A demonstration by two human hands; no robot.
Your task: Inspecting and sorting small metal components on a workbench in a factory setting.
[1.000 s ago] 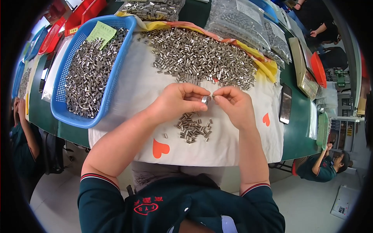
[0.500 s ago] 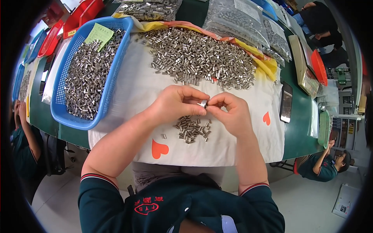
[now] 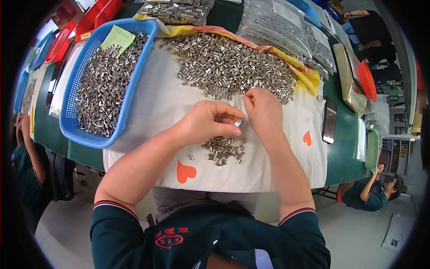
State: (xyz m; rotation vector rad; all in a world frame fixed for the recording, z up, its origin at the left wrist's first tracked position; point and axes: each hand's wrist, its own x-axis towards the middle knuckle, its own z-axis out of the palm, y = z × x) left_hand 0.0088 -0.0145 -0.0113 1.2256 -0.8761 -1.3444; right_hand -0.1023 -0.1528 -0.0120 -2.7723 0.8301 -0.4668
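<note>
Between the thumb and fingers of my left hand (image 3: 207,120) is a short, shiny metal ring-shaped piece (image 3: 238,122). My right hand (image 3: 265,111) is at the near edge of a large heap of small metal cylinders (image 3: 233,62), its fingers curled together. The back of that hand hides what its fingertips pinch, if anything. Below my left hand, a small heap of the same cylinders (image 3: 220,152) lies on a white cloth (image 3: 154,107) with red hearts, and one loose cylinder (image 3: 191,157) rests to its left.
A blue basket (image 3: 67,114) full of metal cylinders, with a yellow-green paper slip (image 3: 118,39), stands at left. Clear bags of metal parts (image 3: 273,27) line the back. A phone (image 3: 329,120) lies at right. Other people sit at both sides.
My right hand has left the metal piece and moved up and away to the edge of the large heap. My left hand still holds the piece in nearly the same place.
</note>
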